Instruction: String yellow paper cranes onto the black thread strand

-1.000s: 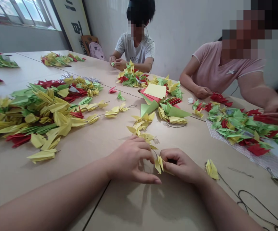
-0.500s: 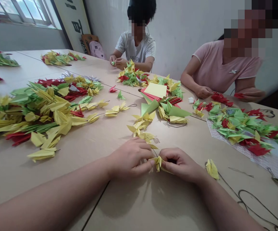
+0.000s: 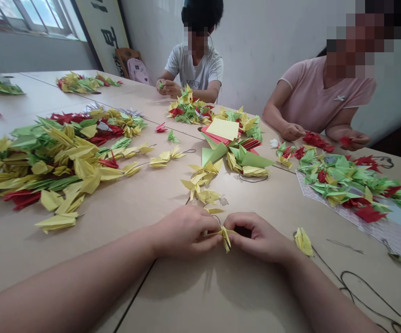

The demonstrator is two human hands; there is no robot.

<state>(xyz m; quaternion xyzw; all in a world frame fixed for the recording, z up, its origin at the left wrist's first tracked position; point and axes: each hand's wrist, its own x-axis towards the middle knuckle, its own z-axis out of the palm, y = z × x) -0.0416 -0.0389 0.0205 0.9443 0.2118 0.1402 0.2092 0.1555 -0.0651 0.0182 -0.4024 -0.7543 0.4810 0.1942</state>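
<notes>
Between my two hands, just above the table [image 3: 173,296], is a yellow origami crane [image 3: 226,238]. My left hand [image 3: 190,231] pinches one side of it between thumb and fingers, and my right hand [image 3: 256,238] pinches the other side. A dark cord [image 3: 217,218] rises from the crane towards a string of yellow paper cranes [image 3: 203,180] lying just beyond my left hand. A single yellow crane [image 3: 303,242] on a long dark cord [image 3: 346,277] lies to the right of my right hand.
A large heap of yellow, green and red cranes [image 3: 58,162] spreads on the left. Coloured paper sheets [image 3: 223,129] lie mid-table. More cranes [image 3: 353,185] rest on printed paper at right. Across the table, a person in white [image 3: 197,64] and a person in pink [image 3: 321,92] handle folded paper.
My hands still pinch the yellow crane, whose body has tilted slightly, with its side parts drawn out straighter. The person in pink has shifted their hands a little.
</notes>
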